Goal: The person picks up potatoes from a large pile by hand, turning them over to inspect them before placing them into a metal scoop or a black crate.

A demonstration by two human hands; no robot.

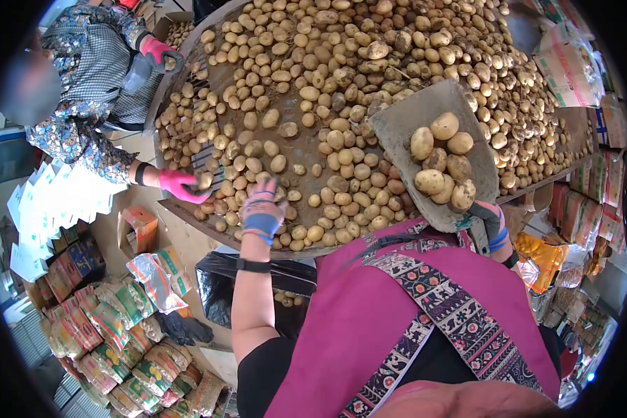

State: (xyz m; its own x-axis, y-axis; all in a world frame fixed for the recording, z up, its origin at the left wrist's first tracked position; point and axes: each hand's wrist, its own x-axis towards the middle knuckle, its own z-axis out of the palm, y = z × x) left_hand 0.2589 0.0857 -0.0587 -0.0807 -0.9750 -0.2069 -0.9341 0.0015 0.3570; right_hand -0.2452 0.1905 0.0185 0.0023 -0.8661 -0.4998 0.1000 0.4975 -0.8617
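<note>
My right hand (493, 226), in a pink and blue glove, is closed at the near end of a grey scoop (405, 129). Several potatoes (444, 126) lie in the scoop, which is above the near right part of the potato heap. My left hand (262, 211), gloved in pink, grey and blue, reaches over loose potatoes (254, 165) near the table's front edge. Its fingers are stretched forward and look apart, touching or just above the potatoes. I see nothing held in it, though its palm side is hidden.
A co-worker's pink-gloved hand (182, 186) is among the potatoes to my left; the other glove (158, 52) is farther back. A black plastic bag (216, 279) is below the table edge. Packed sacks (129, 348) are stacked lower left, with cartons (571, 66) at right.
</note>
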